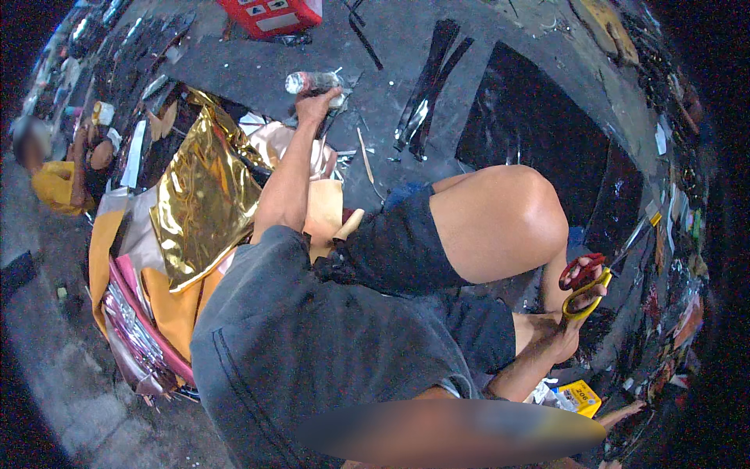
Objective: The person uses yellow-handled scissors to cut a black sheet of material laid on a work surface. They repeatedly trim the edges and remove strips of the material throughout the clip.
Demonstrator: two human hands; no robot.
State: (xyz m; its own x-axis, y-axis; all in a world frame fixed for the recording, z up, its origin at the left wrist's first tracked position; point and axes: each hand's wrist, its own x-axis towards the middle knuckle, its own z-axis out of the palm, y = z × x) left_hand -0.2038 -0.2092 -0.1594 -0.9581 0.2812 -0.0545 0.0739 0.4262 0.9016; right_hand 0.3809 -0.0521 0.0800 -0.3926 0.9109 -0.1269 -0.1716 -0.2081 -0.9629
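Note:
My left hand point(314, 106) reaches forward over the dark floor. Its fingers close round a bottle-like cylinder point(303, 83), clear or silvery with some red, lying on its side. Near my bent knee, my right hand point(580, 291) grips a pair of scissors point(605, 277) with one red and one yellow handle, the blades pointing away to the right. Gold foil sheet point(205, 195) lies beside my left arm, on a heap of orange and pink sheets point(166, 309). A tan piece point(325, 205) sits between that arm and my shorts.
A large black sheet point(531, 117) spreads beyond my knee, with black strips point(426, 86) to its left. At the far edge stands a red container point(273, 17). A yellow box point(580, 397) is at lower right. Another person in yellow point(58, 187) is at far left. Scraps line the right side.

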